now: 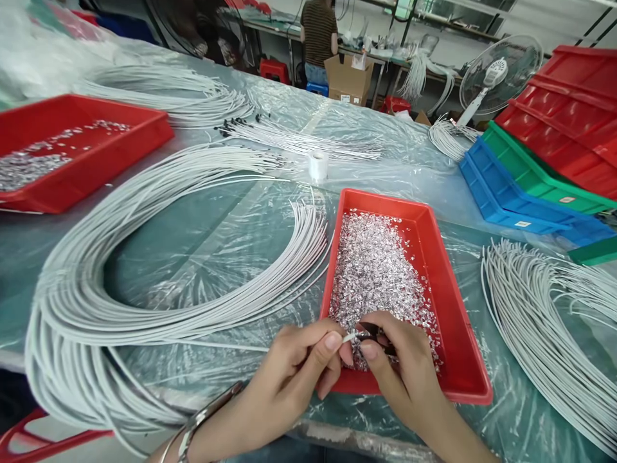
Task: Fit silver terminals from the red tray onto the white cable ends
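Observation:
My left hand (296, 370) pinches a thin white cable (348, 337) close to its end, which points right. In my right hand (407, 363) is a small dark cutting tool (370, 329), mostly covered by the fingers; its tip meets the cable's end. Both hands are over the near part of a red tray (460, 341). Shiny silvery scraps (378, 270) cover much of the tray's floor. To the left lies a big coiled bundle of white cables (72, 296), its loose ends facing the tray.
Another red tray (130, 145) with scraps stands at the left. More cable bundles (530, 308) lie right and farther back, near a white roll (318, 165). Stacked red, green and blue bins (569, 122) rise at the right. A fan (494, 74) and a seated person (318, 35) are behind.

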### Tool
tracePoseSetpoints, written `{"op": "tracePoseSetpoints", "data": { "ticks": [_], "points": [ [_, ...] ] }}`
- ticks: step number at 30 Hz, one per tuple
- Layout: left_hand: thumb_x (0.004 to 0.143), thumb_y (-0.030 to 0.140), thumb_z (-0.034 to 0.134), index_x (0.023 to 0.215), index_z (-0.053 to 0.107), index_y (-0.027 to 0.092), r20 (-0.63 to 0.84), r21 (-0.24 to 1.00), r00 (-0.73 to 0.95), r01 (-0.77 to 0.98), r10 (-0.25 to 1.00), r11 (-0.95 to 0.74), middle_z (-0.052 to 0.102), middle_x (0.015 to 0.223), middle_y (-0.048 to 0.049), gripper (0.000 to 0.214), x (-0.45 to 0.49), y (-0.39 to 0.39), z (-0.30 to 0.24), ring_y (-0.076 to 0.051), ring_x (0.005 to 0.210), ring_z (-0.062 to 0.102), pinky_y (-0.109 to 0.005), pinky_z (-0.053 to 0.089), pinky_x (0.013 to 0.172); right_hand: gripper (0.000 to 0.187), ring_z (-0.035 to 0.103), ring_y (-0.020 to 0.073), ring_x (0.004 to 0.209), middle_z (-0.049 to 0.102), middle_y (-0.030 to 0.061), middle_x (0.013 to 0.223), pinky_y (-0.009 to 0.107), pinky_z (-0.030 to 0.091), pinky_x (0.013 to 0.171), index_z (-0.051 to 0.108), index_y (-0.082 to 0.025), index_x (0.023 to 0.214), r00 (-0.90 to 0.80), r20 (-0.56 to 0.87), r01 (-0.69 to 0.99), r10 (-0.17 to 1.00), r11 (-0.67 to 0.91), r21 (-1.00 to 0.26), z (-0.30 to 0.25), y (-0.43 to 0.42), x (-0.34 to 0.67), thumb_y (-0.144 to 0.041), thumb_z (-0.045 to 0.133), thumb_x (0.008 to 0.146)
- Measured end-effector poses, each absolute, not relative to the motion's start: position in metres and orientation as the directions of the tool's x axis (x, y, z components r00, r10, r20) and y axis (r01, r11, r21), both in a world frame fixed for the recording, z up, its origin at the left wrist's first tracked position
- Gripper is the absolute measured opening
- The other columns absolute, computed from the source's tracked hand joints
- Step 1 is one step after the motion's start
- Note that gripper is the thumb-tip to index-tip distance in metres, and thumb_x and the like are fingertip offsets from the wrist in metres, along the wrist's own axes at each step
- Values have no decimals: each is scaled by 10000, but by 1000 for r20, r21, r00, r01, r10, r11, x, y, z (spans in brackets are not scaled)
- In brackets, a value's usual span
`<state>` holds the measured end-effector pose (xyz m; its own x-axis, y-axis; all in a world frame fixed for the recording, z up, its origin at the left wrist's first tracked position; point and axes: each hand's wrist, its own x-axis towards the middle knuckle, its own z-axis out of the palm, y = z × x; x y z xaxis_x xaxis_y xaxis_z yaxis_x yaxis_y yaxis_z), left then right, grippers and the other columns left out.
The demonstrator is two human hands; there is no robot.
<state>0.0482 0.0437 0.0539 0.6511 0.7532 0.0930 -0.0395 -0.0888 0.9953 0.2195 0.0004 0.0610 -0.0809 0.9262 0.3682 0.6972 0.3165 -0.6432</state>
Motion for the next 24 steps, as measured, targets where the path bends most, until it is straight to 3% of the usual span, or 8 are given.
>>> {"op": "tracePoseSetpoints", "data": {
  "ticks": [14,24],
  "points": [
    [1027,329,323,710,494,157,64,997,666,-15,743,-73,435,503,72,399,47,44,53,-49,443,373,-161,311,465,270,544,128,573,586,-19,667,252,387,553,536,-193,917,-101,333,646,937,316,-695,58,-2,218,-412,393,982],
    [1027,353,313,743,518,165,47,998,676,-11,736,-54,408,499,77,398,46,44,52,-56,435,363,-164,321,468,193,513,118,576,548,-32,667,244,370,553,541,-202,937,-96,226,536,969,242,-809,56,-2,217,-372,452,961]
  ]
}}
